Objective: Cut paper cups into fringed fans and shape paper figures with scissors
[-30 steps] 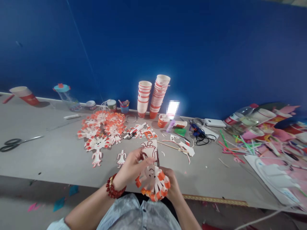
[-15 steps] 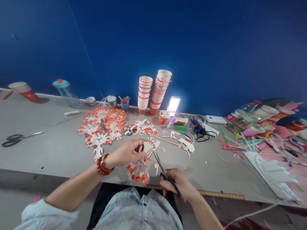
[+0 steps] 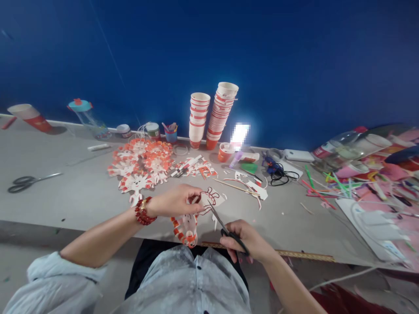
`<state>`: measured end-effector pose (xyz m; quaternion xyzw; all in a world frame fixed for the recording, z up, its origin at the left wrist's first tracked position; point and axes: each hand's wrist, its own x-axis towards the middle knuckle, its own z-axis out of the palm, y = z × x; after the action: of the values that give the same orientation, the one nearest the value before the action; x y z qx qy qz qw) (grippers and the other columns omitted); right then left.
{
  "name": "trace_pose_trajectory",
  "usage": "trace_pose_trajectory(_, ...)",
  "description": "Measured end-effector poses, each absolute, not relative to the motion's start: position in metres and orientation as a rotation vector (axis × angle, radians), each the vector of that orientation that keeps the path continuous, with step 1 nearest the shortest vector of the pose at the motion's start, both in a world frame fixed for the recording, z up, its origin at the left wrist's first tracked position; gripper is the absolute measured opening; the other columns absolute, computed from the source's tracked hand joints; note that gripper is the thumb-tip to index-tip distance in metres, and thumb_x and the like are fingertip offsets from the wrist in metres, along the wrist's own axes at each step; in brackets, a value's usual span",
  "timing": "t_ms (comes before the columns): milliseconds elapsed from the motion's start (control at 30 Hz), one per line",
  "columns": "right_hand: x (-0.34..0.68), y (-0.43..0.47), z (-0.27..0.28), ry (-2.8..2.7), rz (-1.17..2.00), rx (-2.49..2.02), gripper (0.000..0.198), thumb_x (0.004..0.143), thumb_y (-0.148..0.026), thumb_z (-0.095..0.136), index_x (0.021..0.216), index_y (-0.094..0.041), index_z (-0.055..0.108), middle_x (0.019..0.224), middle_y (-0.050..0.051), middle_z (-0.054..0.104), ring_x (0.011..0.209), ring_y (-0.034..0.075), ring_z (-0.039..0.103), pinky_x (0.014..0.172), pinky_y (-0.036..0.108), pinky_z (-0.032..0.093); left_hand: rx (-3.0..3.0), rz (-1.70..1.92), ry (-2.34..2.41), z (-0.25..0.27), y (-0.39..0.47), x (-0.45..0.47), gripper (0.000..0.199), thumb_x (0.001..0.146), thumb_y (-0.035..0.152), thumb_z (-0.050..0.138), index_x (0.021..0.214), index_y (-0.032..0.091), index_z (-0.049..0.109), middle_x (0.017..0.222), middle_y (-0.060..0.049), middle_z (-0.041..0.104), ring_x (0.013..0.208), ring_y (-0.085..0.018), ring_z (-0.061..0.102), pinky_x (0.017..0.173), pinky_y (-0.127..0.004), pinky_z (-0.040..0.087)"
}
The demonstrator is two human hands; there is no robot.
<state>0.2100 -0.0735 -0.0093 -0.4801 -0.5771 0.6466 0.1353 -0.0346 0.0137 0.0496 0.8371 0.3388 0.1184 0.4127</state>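
Between the fingers of my left hand point(image 3: 178, 200) is a white paper piece point(image 3: 214, 198) with a dark red outline drawn on it. My right hand point(image 3: 242, 240) is closed around black-handled scissors point(image 3: 218, 218), whose blade tips reach the paper's lower edge. Just below my left hand lies an orange-and-white paper cutout point(image 3: 185, 229) with a curled fringe, near the table's front edge. More such fringed cutouts point(image 3: 140, 163) are piled to the left, and my left fingers partly hide the paper's near end.
Two stacks of paper cups point(image 3: 199, 122) stand by the blue wall. Paper scraps point(image 3: 199, 168), a glue gun point(image 3: 271, 163) with its black cord and wooden sticks point(image 3: 234, 185) lie beyond my hands. Another pair of scissors point(image 3: 29, 181) is far left. Bottles point(image 3: 337, 148) and coloured straws point(image 3: 342, 183) crowd the right.
The paper in my left hand has turned and shifted slightly right. The scissors' tips have come from beside the paper onto its lower edge. The whole view has tilted a little.
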Motion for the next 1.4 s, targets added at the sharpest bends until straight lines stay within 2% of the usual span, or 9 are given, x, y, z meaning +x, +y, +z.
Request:
trace_pose_trajectory(367,0.213,-0.073,-0.013,-1.678,1.822,-1.417,0.042,0.079,-0.052,0.066,0.059,-0.019,0.05,0.043,-0.002,0.059,0.032,0.008,0.045,0.031,0.017,0.026,2.144,0.263,0.775,0.054,0.017,-0.03,0.013,0.083,0.024,0.054,0.075,0.016,0.062,0.07,0.003,0.059,0.064,-0.011,0.047,0.057,-0.019,0.033)
trace_pose_trajectory(467,0.212,-0.073,-0.012,-1.673,1.811,-1.439,0.044,0.077,-0.052,0.068,0.057,-0.019,0.048,0.04,-0.003,0.057,0.03,0.007,0.041,0.032,0.018,0.025,2.145,0.268,0.777,0.054,0.017,-0.03,0.013,0.082,0.025,0.055,0.075,0.016,0.061,0.07,0.003,0.059,0.064,-0.011,0.047,0.056,-0.019,0.033)
trace_pose_trajectory(833,0.213,-0.072,-0.016,-1.683,1.755,-1.481,0.042,0.08,-0.049,0.062,0.054,-0.022,0.044,0.037,-0.005,0.053,0.028,0.008,0.039,0.032,0.02,0.025,2.197,0.22,0.87,0.052,0.026,-0.032,0.022,0.082,0.038,0.058,0.074,0.018,0.057,0.065,0.005,0.051,0.06,-0.01,0.043,0.056,-0.021,0.031)
trace_pose_trajectory(1200,0.21,-0.073,-0.015,-1.719,1.696,-1.463,0.048,0.081,-0.053,0.061,0.051,-0.022,0.041,0.036,-0.006,0.047,0.029,0.008,0.039,0.033,0.02,0.027,2.168,0.245,0.835,0.051,0.032,-0.035,0.022,0.083,0.041,0.06,0.079,0.019,0.057,0.066,0.005,0.053,0.061,-0.011,0.045,0.055,-0.021,0.029)
trace_pose_trajectory(1400,0.209,-0.073,-0.014,-1.744,1.686,-1.452,0.051,0.081,-0.057,0.059,0.05,-0.022,0.038,0.036,-0.007,0.044,0.028,0.007,0.038,0.031,0.019,0.026,2.125,0.208,0.813,0.056,0.036,-0.035,0.024,0.082,0.041,0.063,0.082,0.018,0.055,0.068,0.005,0.054,0.063,-0.011,0.048,0.058,-0.021,0.033)
